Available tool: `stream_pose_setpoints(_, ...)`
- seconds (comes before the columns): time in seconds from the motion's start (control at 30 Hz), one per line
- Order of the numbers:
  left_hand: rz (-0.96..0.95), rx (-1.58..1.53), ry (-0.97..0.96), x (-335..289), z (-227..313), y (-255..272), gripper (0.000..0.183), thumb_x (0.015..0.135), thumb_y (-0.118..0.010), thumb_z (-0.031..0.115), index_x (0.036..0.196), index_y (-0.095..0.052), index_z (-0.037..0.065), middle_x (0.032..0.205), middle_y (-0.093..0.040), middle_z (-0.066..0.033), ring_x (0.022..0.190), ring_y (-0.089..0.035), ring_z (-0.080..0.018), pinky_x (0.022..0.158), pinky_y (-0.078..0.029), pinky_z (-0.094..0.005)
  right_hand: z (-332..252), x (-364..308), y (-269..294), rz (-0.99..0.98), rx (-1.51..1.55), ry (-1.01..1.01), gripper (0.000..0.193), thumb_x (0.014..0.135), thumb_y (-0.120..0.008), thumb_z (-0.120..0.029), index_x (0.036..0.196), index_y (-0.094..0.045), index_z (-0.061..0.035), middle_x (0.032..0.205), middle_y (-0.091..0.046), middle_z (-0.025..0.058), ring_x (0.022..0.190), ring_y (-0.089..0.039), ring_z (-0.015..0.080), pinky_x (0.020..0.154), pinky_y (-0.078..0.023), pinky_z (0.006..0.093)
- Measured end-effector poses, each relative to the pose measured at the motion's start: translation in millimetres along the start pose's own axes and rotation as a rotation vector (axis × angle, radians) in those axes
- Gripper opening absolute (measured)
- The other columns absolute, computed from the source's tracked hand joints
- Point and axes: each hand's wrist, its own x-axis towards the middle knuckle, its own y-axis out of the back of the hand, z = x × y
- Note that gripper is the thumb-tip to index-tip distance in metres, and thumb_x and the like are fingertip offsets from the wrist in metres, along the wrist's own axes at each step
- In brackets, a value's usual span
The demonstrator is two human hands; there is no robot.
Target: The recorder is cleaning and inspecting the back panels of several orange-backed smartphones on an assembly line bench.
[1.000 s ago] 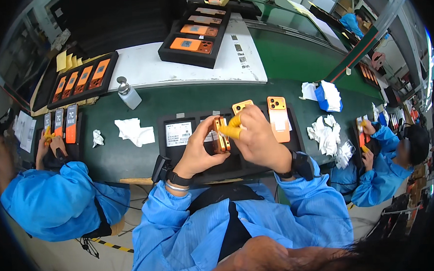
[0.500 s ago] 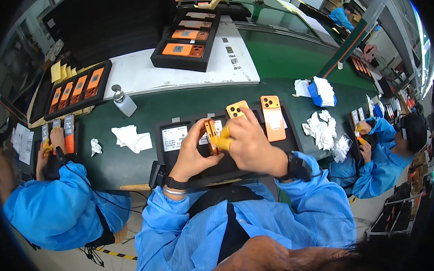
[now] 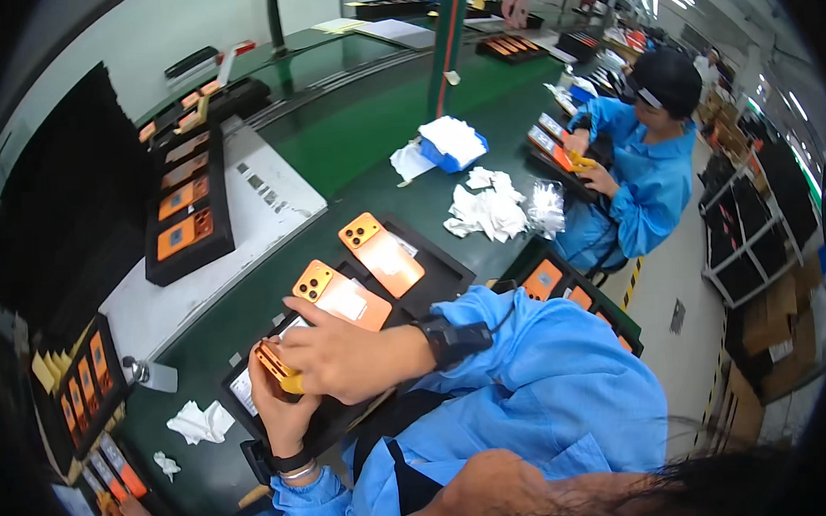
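On the dark green bench top [image 3: 368, 197], a blue box stuffed with white wipes [image 3: 454, 146] overlaps a flat white sheet of paper [image 3: 409, 163]; near them lies a loose heap of crumpled white tissues [image 3: 487, 207], just beside a crinkled clear plastic bag [image 3: 546, 208]. At the left, a whitish bottle with a metallic top [image 3: 156, 376] stands near a creased white tissue [image 3: 200, 422] and a smaller crumpled white scrap [image 3: 166, 464]. Beyond rises a green post with a red stripe [image 3: 447, 46]; to the right sits a co-worker in a blue coat and black cap [image 3: 659, 184], with brown cardboard boxes [image 3: 770, 333] farther right
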Motion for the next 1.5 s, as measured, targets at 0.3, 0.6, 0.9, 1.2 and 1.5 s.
stream_pose_setpoints(0.3,-0.022,0.2,-0.039,13.8,9.0,-18.0,0.086,0.065,-0.088,0.016,0.138,-0.045,0.001,0.125,-0.057,-0.0108,0.115,-0.058,-0.0216,0.098,-0.046,-0.0342,2.6,6.5,6.3,-0.084,0.027,0.025,0.014,0.065,-0.072,-0.02,0.076,-0.073,-0.0109,0.087,-0.059,0.0054,0.094,-0.056,0.0255,0.11,-0.027,0.064)
stream_pose_setpoints(0.6,-0.04,0.026,0.012,8.1,-8.0,-15.6,0.092,0.066,-0.086,0.015,0.143,-0.039,-0.002,0.131,-0.054,-0.0143,0.121,-0.054,-0.0241,0.104,-0.041,-0.0356,16.5,4.9,2.5,0.065,0.083,-0.098,0.011,0.065,-0.071,-0.017,0.073,-0.071,-0.0104,0.082,-0.054,0.0054,0.091,-0.055,0.0274,0.108,-0.026,0.0665)
stream_pose_setpoints(0.9,-0.012,0.256,-0.125,12.8,-29.4,-5.6,0.087,0.07,-0.086,0.023,0.141,-0.04,-0.001,0.129,-0.052,-0.013,0.12,-0.055,-0.0252,0.1,-0.044,-0.0371,23.7,14.7,-0.9,-0.06,0.114,-0.215,0.014,0.062,-0.072,-0.019,0.073,-0.074,-0.0092,0.084,-0.057,0.0073,0.093,-0.054,0.0279,0.112,-0.017,0.0711)
stream_pose_setpoints(1.2,-0.063,0.169,-0.042,10.3,-25.8,-3.4,0.1,0.063,-0.081,0.004,0.149,-0.03,0.0,0.144,-0.044,-0.0164,0.133,-0.045,-0.0283,0.112,-0.036,-0.0416,41.6,4.1,-12.1,0.12,-0.022,-0.142,0.014,0.064,-0.072,-0.02,0.075,-0.073,-0.0122,0.082,-0.056,0.0033,0.094,-0.055,0.025,0.11,-0.022,0.065)
stream_pose_setpoints(1.5,-0.039,0.214,-0.172,2.2,-25.2,5.5,0.098,0.064,-0.076,-0.001,0.149,-0.028,0.001,0.142,-0.044,-0.0208,0.135,-0.044,-0.0329,0.115,-0.035,-0.044,169.0,-124.8,41.5,0.319,-0.656,-0.813,0.012,0.077,-0.064,-0.012,0.085,-0.073,-0.0133,0.085,-0.061,0.0074,0.087,-0.061,0.0254,0.094,-0.037,0.0502)
